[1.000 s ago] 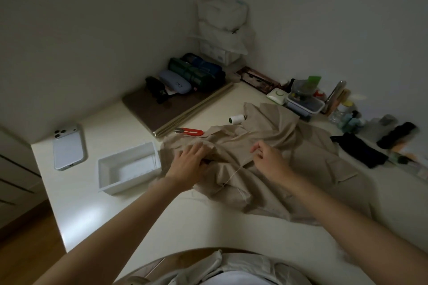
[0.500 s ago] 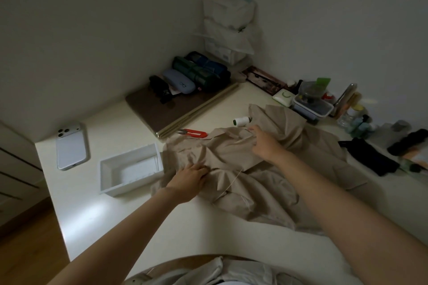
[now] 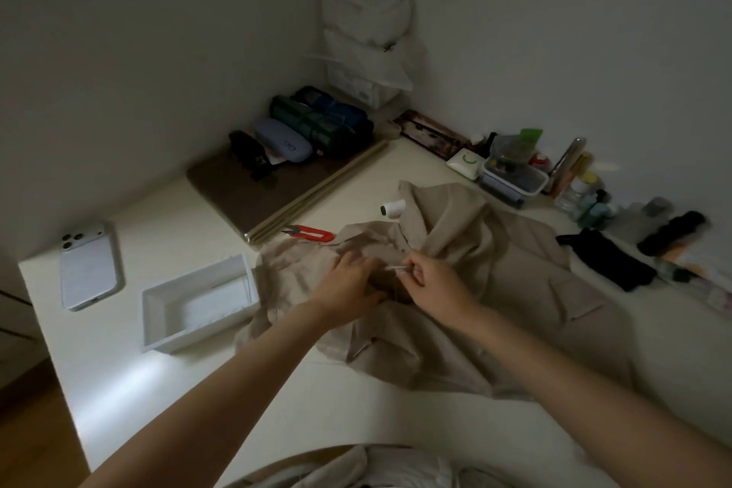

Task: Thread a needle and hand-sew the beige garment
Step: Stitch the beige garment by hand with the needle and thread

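The beige garment lies crumpled on the white table. My left hand rests on the fabric near its collar, fingers bent down into a fold. My right hand pinches a thin pale needle between thumb and finger, its tip pointing left toward my left hand. I cannot make out the thread in this dim light. A white thread spool lies on the table just behind the garment.
Red thread snips lie by the garment's far left edge. A white tray and a phone sit to the left. A brown board with cases stands behind. Jars, containers and dark cloths crowd the right wall.
My right hand came back from its far reach toward the spool and now meets my left hand over the fabric. My left hand shifted slightly up the garment.
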Demonstrator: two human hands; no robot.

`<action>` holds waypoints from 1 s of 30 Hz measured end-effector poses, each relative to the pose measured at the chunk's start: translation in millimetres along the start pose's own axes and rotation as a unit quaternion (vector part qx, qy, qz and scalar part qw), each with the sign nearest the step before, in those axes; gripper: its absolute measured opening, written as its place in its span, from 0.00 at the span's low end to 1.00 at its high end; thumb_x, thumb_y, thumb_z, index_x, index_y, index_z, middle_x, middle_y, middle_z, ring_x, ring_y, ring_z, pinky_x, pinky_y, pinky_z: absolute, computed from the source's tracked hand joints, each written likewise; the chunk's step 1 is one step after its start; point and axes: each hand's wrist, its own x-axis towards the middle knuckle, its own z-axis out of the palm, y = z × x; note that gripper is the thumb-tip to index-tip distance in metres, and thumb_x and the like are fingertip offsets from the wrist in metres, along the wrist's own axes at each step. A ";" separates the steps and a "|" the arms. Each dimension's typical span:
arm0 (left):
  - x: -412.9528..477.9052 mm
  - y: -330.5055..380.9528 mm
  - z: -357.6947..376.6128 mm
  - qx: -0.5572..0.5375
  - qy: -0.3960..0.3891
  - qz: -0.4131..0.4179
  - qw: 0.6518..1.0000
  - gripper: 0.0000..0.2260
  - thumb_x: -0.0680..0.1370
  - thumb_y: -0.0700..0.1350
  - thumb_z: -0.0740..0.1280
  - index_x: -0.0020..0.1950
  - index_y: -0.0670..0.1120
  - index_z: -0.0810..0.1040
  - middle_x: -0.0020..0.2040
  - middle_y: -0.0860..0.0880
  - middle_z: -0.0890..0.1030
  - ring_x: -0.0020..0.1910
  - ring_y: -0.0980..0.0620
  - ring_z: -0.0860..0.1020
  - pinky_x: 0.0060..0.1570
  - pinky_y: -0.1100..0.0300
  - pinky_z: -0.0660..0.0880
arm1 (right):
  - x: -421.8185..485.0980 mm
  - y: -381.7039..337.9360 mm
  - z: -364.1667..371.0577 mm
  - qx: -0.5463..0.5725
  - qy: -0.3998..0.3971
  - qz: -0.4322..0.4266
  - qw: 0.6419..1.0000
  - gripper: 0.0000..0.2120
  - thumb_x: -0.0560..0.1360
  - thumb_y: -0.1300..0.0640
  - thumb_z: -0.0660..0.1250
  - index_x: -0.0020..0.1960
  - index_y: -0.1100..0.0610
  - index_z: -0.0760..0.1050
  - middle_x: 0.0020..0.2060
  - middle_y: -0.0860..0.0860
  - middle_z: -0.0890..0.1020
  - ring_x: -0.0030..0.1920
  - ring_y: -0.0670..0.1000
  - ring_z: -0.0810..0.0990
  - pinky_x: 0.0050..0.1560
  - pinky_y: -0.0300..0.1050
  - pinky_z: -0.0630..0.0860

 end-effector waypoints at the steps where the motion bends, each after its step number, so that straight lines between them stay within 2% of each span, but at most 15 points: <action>1: 0.1 -0.3 2.4 -0.004 -0.024 0.017 1.000 0.13 0.78 0.50 0.64 0.62 0.52 0.75 0.61 0.51 0.77 0.64 0.51 0.70 0.63 0.58 0.61 | -3.6 4.8 -0.6 0.002 0.003 0.019 1.000 0.02 0.78 0.60 0.63 0.46 0.56 0.73 0.28 0.44 0.71 0.30 0.41 0.71 0.35 0.35 0.67; 3: -4.6 0.4 4.0 -0.026 -0.056 0.032 0.998 0.08 0.80 0.47 0.61 0.54 0.47 0.78 0.50 0.47 0.81 0.51 0.49 0.77 0.51 0.62 0.68 | -9.6 15.0 -4.5 -0.003 -0.003 0.059 0.998 0.03 0.77 0.61 0.63 0.49 0.57 0.74 0.33 0.46 0.75 0.37 0.46 0.76 0.42 0.39 0.71; 5: -13.0 5.0 2.6 -0.030 -0.056 0.044 0.997 0.08 0.81 0.47 0.60 0.51 0.45 0.77 0.44 0.46 0.80 0.42 0.50 0.77 0.42 0.62 0.69 | -13.5 21.0 -14.2 0.005 -0.014 0.105 0.994 0.07 0.77 0.62 0.62 0.54 0.56 0.74 0.43 0.50 0.80 0.47 0.50 0.79 0.48 0.42 0.75; 7: -21.2 11.2 -1.0 -0.032 -0.076 0.049 0.995 0.10 0.82 0.50 0.59 0.51 0.47 0.76 0.42 0.49 0.79 0.38 0.55 0.74 0.40 0.63 0.67 | -13.8 21.5 -24.0 0.026 -0.002 0.116 0.993 0.09 0.77 0.64 0.62 0.53 0.52 0.71 0.43 0.51 0.79 0.44 0.49 0.79 0.43 0.39 0.76; 10: -28.6 17.0 -10.1 -0.065 -0.167 0.001 0.984 0.15 0.81 0.59 0.54 0.51 0.51 0.75 0.42 0.52 0.77 0.39 0.57 0.74 0.42 0.62 0.69 | -3.0 17.5 -33.5 0.027 0.054 0.072 0.996 0.06 0.77 0.61 0.63 0.52 0.53 0.70 0.39 0.52 0.78 0.40 0.50 0.79 0.40 0.46 0.77; 11: -26.9 15.1 -13.4 -0.082 -0.166 -0.017 0.983 0.16 0.81 0.60 0.54 0.52 0.51 0.75 0.44 0.52 0.78 0.42 0.56 0.75 0.45 0.61 0.71 | 2.9 15.3 -34.5 0.018 0.056 0.062 0.996 0.05 0.77 0.60 0.64 0.52 0.54 0.70 0.39 0.51 0.78 0.40 0.48 0.77 0.40 0.45 0.76; 14: -10.7 -1.4 -21.5 -0.085 -0.066 -0.053 0.993 0.15 0.81 0.56 0.57 0.63 0.50 0.73 0.57 0.51 0.77 0.51 0.54 0.76 0.51 0.60 0.73 | 24.3 9.2 -31.0 0.004 0.041 0.047 0.998 0.05 0.78 0.58 0.64 0.53 0.56 0.72 0.41 0.45 0.75 0.41 0.42 0.72 0.43 0.38 0.72; 17: 10.6 -17.5 -24.5 -0.027 0.031 -0.063 0.997 0.15 0.81 0.46 0.60 0.68 0.49 0.69 0.64 0.50 0.71 0.56 0.50 0.75 0.50 0.61 0.71 | 46.2 9.3 -23.0 -0.002 0.012 0.071 0.997 0.05 0.77 0.56 0.64 0.53 0.55 0.72 0.41 0.46 0.74 0.44 0.48 0.74 0.44 0.41 0.70; 20: 30.3 -24.8 -22.9 -0.001 0.058 -0.074 0.996 0.15 0.82 0.46 0.59 0.69 0.49 0.68 0.66 0.51 0.69 0.56 0.50 0.75 0.43 0.61 0.71 | 62.3 15.5 -13.1 -0.034 -0.021 0.100 0.994 0.10 0.77 0.55 0.66 0.55 0.59 0.74 0.50 0.54 0.79 0.53 0.54 0.77 0.52 0.44 0.71; 23: 45.9 -27.0 -17.5 -0.039 0.038 -0.087 0.995 0.18 0.81 0.42 0.59 0.72 0.49 0.65 0.70 0.50 0.67 0.58 0.48 0.76 0.48 0.58 0.75 | 69.7 24.9 -5.2 -0.064 -0.062 0.121 0.989 0.11 0.75 0.57 0.68 0.55 0.60 0.74 0.54 0.55 0.79 0.56 0.55 0.77 0.55 0.45 0.72; 26: 56.0 -29.4 -13.6 -0.056 0.008 -0.113 0.992 0.19 0.80 0.39 0.60 0.71 0.48 0.65 0.67 0.46 0.70 0.59 0.46 0.75 0.54 0.55 0.75 | 73.3 34.6 -0.3 -0.082 -0.091 0.148 0.981 0.16 0.72 0.57 0.72 0.57 0.60 0.73 0.57 0.56 0.79 0.58 0.56 0.77 0.58 0.46 0.72; 30: 63.6 -35.3 -17.0 -0.073 0.042 -0.143 0.986 0.10 0.81 0.42 0.59 0.59 0.44 0.76 0.56 0.45 0.76 0.52 0.47 0.76 0.47 0.59 0.72 | 72.4 48.0 -1.3 -0.088 -0.074 0.176 0.978 0.12 0.75 0.57 0.67 0.57 0.60 0.74 0.55 0.57 0.80 0.57 0.58 0.78 0.55 0.44 0.72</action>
